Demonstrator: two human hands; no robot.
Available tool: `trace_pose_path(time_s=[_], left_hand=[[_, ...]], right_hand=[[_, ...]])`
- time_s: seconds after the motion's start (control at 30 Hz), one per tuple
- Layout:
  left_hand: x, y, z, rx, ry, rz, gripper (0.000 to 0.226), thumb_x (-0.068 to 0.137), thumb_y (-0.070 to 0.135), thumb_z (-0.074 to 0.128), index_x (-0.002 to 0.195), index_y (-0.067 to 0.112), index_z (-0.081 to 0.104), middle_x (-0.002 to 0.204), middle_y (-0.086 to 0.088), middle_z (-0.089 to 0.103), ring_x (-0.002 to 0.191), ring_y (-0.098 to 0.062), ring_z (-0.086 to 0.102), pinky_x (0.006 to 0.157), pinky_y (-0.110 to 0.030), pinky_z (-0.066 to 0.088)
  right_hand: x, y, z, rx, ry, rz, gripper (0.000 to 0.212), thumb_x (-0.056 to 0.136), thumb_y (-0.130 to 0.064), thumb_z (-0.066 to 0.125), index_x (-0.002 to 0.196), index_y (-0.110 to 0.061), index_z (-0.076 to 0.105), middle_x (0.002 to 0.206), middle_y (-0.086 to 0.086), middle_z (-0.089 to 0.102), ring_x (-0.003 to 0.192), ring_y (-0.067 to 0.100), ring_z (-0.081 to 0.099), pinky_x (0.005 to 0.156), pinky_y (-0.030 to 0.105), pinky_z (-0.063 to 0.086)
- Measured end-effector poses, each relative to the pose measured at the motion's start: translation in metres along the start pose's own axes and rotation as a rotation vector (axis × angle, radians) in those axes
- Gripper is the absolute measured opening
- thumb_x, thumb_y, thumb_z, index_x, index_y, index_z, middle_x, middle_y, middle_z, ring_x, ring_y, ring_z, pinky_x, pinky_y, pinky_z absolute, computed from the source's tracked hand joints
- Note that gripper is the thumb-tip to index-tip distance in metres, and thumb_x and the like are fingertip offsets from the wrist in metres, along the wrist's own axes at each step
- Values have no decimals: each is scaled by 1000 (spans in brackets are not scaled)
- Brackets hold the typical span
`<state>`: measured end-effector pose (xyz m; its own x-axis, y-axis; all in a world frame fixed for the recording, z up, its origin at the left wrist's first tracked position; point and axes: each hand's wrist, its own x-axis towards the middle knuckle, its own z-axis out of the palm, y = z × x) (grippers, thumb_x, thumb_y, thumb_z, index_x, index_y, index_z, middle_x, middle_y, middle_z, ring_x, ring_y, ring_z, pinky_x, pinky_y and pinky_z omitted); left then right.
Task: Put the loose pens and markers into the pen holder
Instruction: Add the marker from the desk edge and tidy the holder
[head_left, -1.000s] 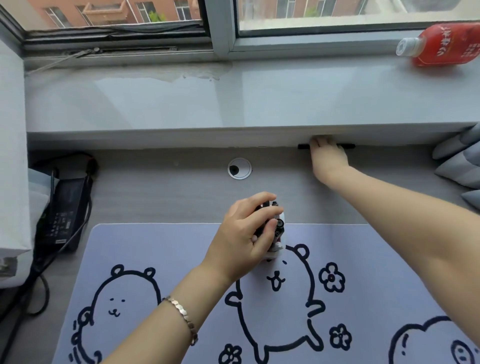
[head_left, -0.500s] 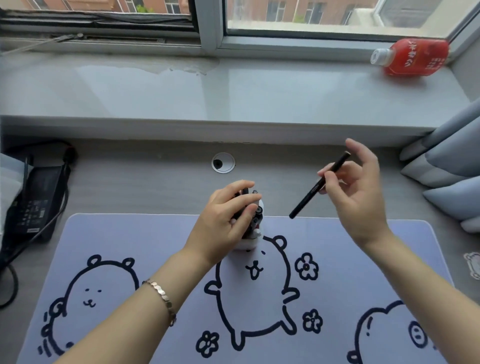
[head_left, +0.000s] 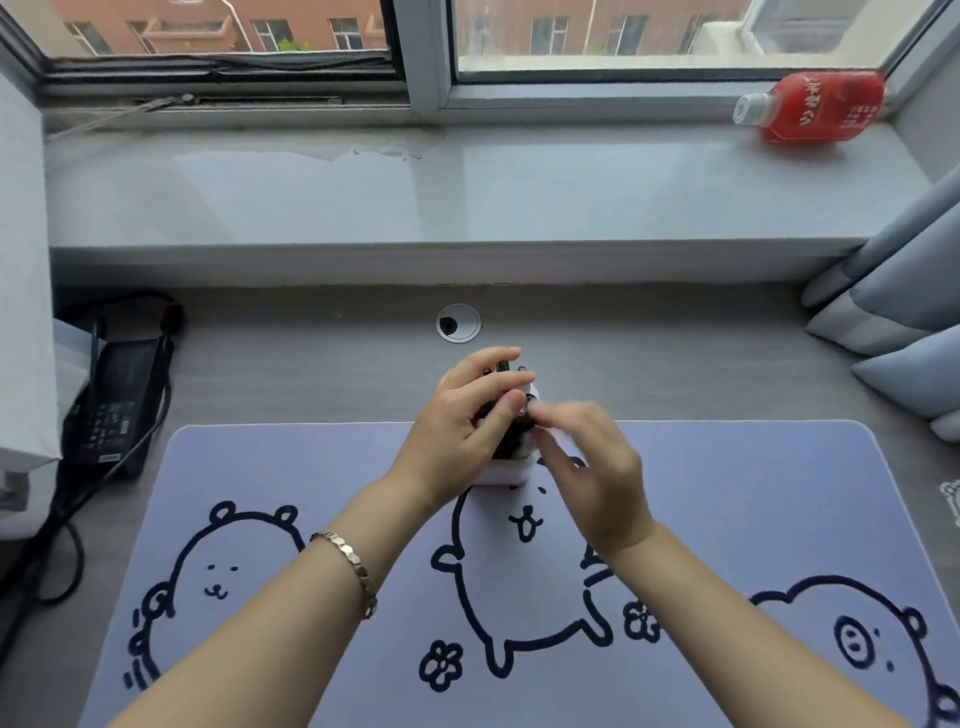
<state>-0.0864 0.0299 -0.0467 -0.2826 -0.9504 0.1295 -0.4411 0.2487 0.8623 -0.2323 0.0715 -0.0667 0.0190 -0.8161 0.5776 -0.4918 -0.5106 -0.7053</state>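
Bear-print desk mat (head_left: 727, 493) under white pen holder (head_left: 506, 474), left hand (head_left: 457, 431) gripping it; right hand (head_left: 587, 467) blurred, grip unclear.

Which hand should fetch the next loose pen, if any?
Right. The left hand is wrapped around the pen holder, steadying it; the right hand only has fingertips at its top.

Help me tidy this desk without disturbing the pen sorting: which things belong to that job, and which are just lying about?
Part of the job:
pen holder
dark pens standing in it
left hand around the holder
right hand at its top

Just lying about:
red bottle on the sill
power adapter with cables
desk mat
curtain
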Motion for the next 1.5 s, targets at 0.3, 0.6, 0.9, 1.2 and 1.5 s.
trace_pose_path(time_s=[0.3, 0.6, 0.9, 1.2, 1.5], left_hand=[[-3, -1, -1, -45, -13, 2, 30, 85, 39, 44, 108, 27, 60, 125, 26, 39, 122, 3, 37, 98, -7, 28], [-7, 0, -2, -24, -17, -13, 36, 82, 38, 47, 110, 20, 61, 127, 15, 41, 123, -6, 36, 88, 3, 26], [-8, -1, -1, -1, -6, -24, 36, 80, 40, 47, 107, 21, 61, 124, 15, 43, 121, -2, 38, 90, 3, 25], [-4, -1, 0, -11, 33, -16, 23, 84, 25, 54, 101, 14, 65, 119, 8, 49, 107, 22, 37, 88, 2, 27], [0, -1, -2, -29, 29, -32, 18, 83, 23, 57, 97, 16, 66, 115, 10, 51, 105, 20, 41, 85, 1, 30]], right_hand=[[-10, 5, -9, -139, -9, 254, 15, 72, 8, 58, 76, -2, 69, 79, 11, 61, 76, 4, 52, 67, 5, 42], [-70, 14, -15, -192, -1250, 117, 33, 74, -33, 72, 104, -23, 65, 117, 7, 50, 109, 22, 43, 91, 28, 39], [-31, 21, -39, -80, -969, 403, 9, 79, -17, 70, 88, -16, 68, 81, -16, 66, 80, 0, 58, 76, 22, 47], [61, -39, -111, 324, -276, 281, 15, 78, -44, 63, 83, -32, 69, 81, -11, 61, 67, 6, 57, 62, 15, 47], [39, -29, -32, 140, -222, 256, 23, 82, -24, 62, 104, -27, 57, 81, -11, 62, 69, 5, 61, 69, 27, 57]])
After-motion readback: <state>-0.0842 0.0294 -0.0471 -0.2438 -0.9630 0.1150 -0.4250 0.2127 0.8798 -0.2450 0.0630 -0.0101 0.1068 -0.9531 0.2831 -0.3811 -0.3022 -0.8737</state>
